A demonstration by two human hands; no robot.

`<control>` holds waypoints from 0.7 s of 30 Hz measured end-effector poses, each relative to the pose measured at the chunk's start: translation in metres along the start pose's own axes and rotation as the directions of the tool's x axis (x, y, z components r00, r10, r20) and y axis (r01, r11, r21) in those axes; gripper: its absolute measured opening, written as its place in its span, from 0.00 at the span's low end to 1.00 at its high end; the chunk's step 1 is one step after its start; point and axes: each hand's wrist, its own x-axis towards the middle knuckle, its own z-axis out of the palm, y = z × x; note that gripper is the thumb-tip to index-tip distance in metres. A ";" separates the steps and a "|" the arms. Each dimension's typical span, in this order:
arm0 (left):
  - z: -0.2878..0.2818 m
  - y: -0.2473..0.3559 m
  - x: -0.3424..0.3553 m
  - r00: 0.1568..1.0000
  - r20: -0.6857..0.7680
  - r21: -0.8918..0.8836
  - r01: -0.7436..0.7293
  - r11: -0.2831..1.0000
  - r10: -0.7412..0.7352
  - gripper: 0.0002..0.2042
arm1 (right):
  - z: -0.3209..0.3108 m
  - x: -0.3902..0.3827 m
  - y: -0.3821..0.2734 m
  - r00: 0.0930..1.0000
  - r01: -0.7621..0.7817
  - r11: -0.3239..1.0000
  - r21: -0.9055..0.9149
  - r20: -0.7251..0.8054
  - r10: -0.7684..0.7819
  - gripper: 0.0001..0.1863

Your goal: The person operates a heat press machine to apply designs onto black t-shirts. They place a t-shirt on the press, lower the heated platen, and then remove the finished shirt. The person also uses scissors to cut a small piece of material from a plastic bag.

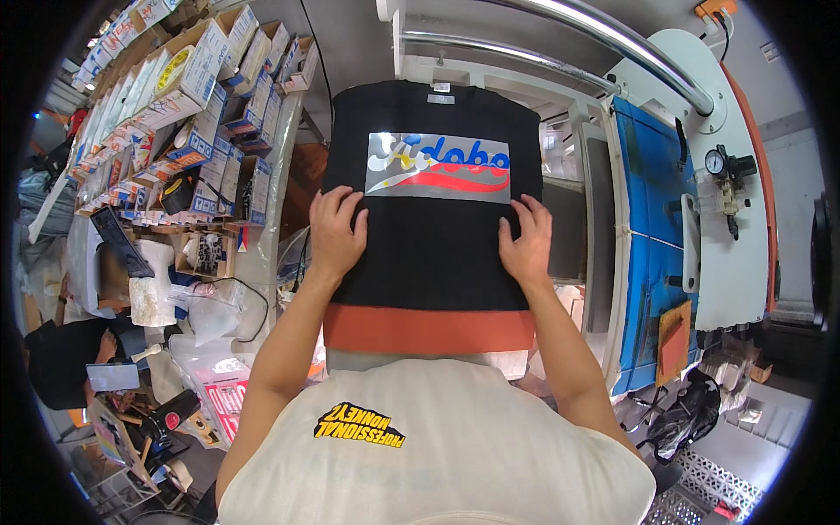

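Observation:
A black T-shirt (pixel 424 254) lies spread over an orange-red pad (pixel 427 330). On its chest is a shiny grey rectangular sheet (pixel 389 149) bearing blue lettering and a red swoosh. My left hand (pixel 339 232) rests on the shirt at the lower left of that sheet, fingers loosely extended and apart. Opposite it, my right hand (pixel 525 241) touches the fabric by the sheet's lower right corner, its fingers also apart and slightly bent.
Cardboard boxes (pixel 188 74) crowd the left-hand shelving. A blue padded machine part (pixel 646 175) with a pressure gauge (pixel 716 162) stands right. Metal rails (pixel 507 45) cross behind the shirt. At lower left, a person in black (pixel 57 367) is beside a small grey device (pixel 112 376).

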 end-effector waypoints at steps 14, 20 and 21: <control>0.002 0.010 -0.001 0.994 0.104 0.142 -0.033 0.989 0.018 0.18 | 0.010 -0.011 -0.011 0.991 0.015 0.980 -0.200 0.131 0.012 0.24; -0.001 0.013 -0.003 0.995 0.102 0.131 -0.022 0.991 0.008 0.18 | 0.011 -0.014 -0.012 0.992 0.019 0.982 -0.187 0.123 0.004 0.23; 0.000 0.012 -0.002 0.995 0.098 0.130 -0.020 0.991 0.008 0.18 | 0.011 -0.011 -0.013 0.993 0.011 0.982 -0.188 0.119 0.012 0.22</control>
